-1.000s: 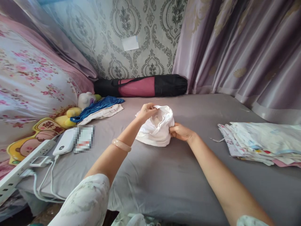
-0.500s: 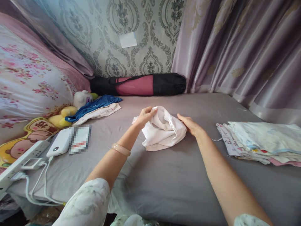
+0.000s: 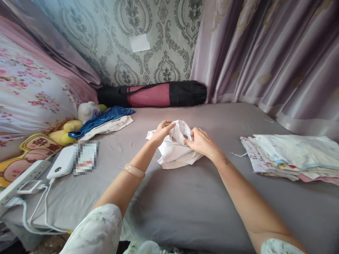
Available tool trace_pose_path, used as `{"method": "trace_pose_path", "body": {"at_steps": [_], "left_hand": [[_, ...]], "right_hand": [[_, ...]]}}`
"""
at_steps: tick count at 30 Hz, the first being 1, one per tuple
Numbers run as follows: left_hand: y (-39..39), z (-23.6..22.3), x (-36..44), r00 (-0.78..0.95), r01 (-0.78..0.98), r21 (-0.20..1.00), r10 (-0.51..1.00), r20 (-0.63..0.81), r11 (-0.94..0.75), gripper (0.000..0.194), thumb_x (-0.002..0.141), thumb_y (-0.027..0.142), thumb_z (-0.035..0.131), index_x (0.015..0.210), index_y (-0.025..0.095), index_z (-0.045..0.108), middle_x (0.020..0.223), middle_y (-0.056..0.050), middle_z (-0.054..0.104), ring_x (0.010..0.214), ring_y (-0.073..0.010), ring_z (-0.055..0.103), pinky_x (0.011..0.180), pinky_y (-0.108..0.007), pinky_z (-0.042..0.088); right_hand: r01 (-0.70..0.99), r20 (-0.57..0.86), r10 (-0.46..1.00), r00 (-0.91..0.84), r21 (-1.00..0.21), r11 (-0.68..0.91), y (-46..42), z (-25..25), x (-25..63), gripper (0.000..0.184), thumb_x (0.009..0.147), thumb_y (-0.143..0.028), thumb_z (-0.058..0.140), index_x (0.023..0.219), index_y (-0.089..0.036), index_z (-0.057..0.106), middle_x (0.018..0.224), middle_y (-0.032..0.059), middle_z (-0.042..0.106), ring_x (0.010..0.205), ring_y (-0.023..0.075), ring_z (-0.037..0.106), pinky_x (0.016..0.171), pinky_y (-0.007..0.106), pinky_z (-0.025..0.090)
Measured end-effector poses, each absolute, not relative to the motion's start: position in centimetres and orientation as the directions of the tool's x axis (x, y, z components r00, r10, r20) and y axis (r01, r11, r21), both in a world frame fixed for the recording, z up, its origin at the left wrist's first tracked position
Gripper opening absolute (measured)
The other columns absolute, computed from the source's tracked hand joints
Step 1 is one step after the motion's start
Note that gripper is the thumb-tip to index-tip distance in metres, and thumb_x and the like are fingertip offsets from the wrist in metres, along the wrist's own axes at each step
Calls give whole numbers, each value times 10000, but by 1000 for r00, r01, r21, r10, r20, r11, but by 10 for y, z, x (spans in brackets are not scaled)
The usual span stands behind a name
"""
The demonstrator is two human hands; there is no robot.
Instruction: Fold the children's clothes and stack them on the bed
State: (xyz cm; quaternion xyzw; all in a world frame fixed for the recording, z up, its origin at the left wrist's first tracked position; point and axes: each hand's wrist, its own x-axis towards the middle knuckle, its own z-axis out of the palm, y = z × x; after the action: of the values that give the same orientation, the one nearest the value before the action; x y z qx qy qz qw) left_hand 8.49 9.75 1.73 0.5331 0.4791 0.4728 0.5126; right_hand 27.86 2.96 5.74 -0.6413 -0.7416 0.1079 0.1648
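white power bank laid at far left | blue garment spread behind | white cloth pinched at upper left by left hand, bunched on grey sheet, pinched at right by right hand | folded cloths stacked

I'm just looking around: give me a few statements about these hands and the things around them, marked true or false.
1. The left hand holds the crumpled white cloth. True.
2. The right hand touches nothing. False: its thumb and fingertips are on the white cloth too.
3. The smooth, pale, ring-shaped bangle is worn on the right. False: it circles the left forearm.
4. The long black-and-pink cylindrical bag lies near the grey patterned wallpaper. True.
5. The flat stack of folded, printed cloths is at the picture's left. False: it is at the right.
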Motion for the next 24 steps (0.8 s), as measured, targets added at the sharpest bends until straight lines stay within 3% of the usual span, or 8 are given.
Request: {"method": "trace_pose_path", "body": {"at_steps": [3, 6, 11, 15, 20, 24], "left_hand": [[91, 14, 84, 168, 45, 995, 982, 81, -89, 536, 680, 216, 732, 1151, 189, 477, 1106, -87, 620, 978, -189, 606, 835, -313, 480], [87, 8, 86, 165, 146, 980, 980, 110, -135, 593, 660, 169, 708, 1172, 190, 410, 1149, -101, 571, 907, -170, 603, 751, -296, 494], [91, 1, 90, 69, 320, 928, 981, 181, -194, 500, 686, 170, 670, 1114, 199, 414, 1046, -46, 565, 705, -110, 564, 627, -252, 447], [94, 2, 89, 14, 395, 893, 973, 231, -217, 285, 690, 184, 689, 911, 198, 510, 923, -7, 595, 713, -120, 561, 646, -249, 426], [92, 8, 83, 7, 340, 920, 978, 207, -197, 197, 689, 264, 734, 790, 177, 589, 750, -8, 635, 703, -152, 598, 629, -250, 430], [84, 17, 78, 18, 229, 962, 989, 149, -149, 204, 660, 289, 755, 751, 160, 627, 668, 1, 640, 632, -139, 582, 593, -241, 412]], "right_hand": [[928, 71, 991, -109, -349, 127, 35, 55, 284, 177, 849, -352, 587, 949, -206, 586, 993, 89, 666, 899, 238, 609, 681, 287, 372], [918, 45, 993, -110, -379, 119, 41, 53, 291, 146, 863, -330, 563, 914, -208, 622, 929, 77, 688, 844, 222, 617, 645, 272, 355], [865, 64, 989, -130, -481, 145, 49, 49, 302, 179, 844, -369, 563, 829, -226, 669, 809, 49, 707, 745, 194, 616, 608, 253, 357], [797, 101, 990, -96, -589, 137, 55, 50, 317, 162, 790, -339, 596, 823, -210, 687, 794, 44, 713, 747, 194, 625, 631, 255, 398], [593, 133, 990, -56, -793, 140, 56, 64, 339, 149, 762, -314, 612, 784, -184, 682, 810, 49, 712, 770, 189, 628, 709, 280, 462], [482, 115, 993, 6, -871, 98, 53, 79, 353, 168, 733, -341, 678, 793, -184, 682, 785, 40, 696, 747, 178, 615, 707, 296, 485]]}}
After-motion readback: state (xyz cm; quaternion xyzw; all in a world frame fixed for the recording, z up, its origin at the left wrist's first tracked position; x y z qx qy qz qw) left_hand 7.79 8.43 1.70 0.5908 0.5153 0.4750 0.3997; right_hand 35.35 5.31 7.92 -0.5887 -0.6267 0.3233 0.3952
